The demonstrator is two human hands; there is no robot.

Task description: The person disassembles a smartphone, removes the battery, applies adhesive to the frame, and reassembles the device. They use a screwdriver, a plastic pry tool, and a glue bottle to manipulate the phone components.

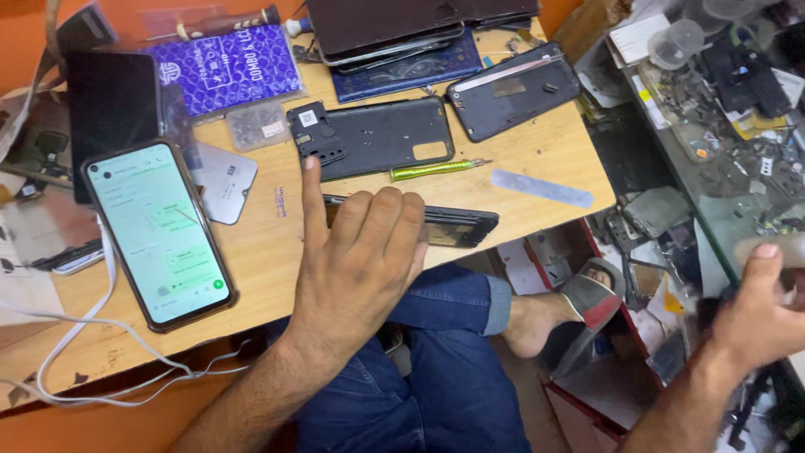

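Lowest in the frame, the person's blue-jeaned legs sit folded under the wooden tabletop (277, 243), a bare foot pointing toward the lower right. Just above them the left hand (352, 260) lies flat at the centre of the frame, fingers (394, 222) spread and pressed down on a slim dark phone frame (457, 226) at the tabletop's near edge; it pins the piece rather than gripping it. At the right edge the right hand (763, 319) reaches toward a cluttered glass shelf (671, 159), its fingers curled around something pale and blurred; what it is I cannot tell. To my eye the pinning is done well when the palm's weight stays even, so the thin frame neither bends nor slides off the edge while the other hand is away. At the left of the frame a lit smartphone (159, 235) lies face up with a white cable (101, 352) looping beneath it. Beyond the left hand a green-handled tool (436, 169) lies beside a black back cover (369, 138), and a second back cover (513, 91) sits toward the upper right. Farthest off, at the upper left, is a purple box (225, 69).
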